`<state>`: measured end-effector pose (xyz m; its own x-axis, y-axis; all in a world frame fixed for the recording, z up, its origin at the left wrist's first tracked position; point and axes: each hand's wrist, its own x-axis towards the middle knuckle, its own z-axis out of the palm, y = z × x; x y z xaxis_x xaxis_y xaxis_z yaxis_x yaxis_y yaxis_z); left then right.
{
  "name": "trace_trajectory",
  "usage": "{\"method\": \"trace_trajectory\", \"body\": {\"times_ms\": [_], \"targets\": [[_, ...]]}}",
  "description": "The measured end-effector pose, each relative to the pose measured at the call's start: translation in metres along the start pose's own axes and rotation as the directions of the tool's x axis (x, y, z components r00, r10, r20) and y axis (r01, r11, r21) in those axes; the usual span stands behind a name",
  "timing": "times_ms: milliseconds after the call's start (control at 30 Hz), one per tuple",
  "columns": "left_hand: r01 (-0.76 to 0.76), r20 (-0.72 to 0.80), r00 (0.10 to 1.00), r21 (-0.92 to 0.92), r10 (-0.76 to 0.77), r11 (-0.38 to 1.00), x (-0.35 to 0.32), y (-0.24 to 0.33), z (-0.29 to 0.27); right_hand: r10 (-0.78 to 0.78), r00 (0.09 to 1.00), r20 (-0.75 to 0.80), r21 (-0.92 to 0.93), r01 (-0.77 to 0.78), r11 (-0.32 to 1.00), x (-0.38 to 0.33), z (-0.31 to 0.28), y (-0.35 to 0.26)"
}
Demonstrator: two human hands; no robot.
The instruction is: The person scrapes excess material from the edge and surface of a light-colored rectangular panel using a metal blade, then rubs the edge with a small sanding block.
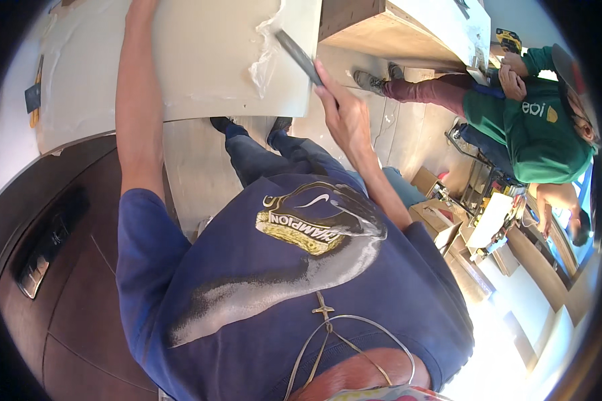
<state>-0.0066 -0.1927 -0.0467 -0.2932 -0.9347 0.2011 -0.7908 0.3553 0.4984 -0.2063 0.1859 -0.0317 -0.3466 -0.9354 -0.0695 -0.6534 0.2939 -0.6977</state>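
At pale panel, right hand holding scraper (dark), white smear

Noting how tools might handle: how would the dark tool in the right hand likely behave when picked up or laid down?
The dark tool is probably fairly stiff, as it looks straight beyond the right hand. It is likely light, being slim and held one-handed. Laid down, it seems unlikely to roll, since it looks flat.
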Motion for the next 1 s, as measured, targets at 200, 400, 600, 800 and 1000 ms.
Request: {"method": "trace_trajectory", "body": {"times_ms": [200, 400, 600, 800, 1000], "targets": [[-0.058, 0.005, 0.998, 0.011, 0.058, 0.998, -0.002, -0.003, -0.001, -0.019, 1.0, -0.01, 0.006, 0.02, 1.0, 0.017, -0.004, -0.003], [-0.015, 0.021, 1.0, -0.025, 0.016, 1.0, -0.006, 0.008, -0.002, -0.104, 0.991, -0.078, 0.069, 0.11, 0.992, -0.005, 0.007, 0.019], [-0.051, 0.013, 0.999, -0.005, 0.051, 0.999, -0.002, -0.006, 0.001, -0.055, 0.998, -0.03, 0.009, 0.055, 0.998, -0.002, 0.001, 0.006], [0.006, -0.004, 1.0, -0.016, -0.006, 1.0, -0.001, -0.005, 0.006, -0.021, 1.0, -0.003, -0.034, 0.021, 0.999, 0.016, 0.002, 0.001], [0.023, 0.068, 0.997, -0.004, -0.023, 1.0, -0.007, 0.007, -0.01, -0.042, 0.999, -0.01, 0.036, 0.043, 0.998, -0.008, 0.008, 0.009]]}}
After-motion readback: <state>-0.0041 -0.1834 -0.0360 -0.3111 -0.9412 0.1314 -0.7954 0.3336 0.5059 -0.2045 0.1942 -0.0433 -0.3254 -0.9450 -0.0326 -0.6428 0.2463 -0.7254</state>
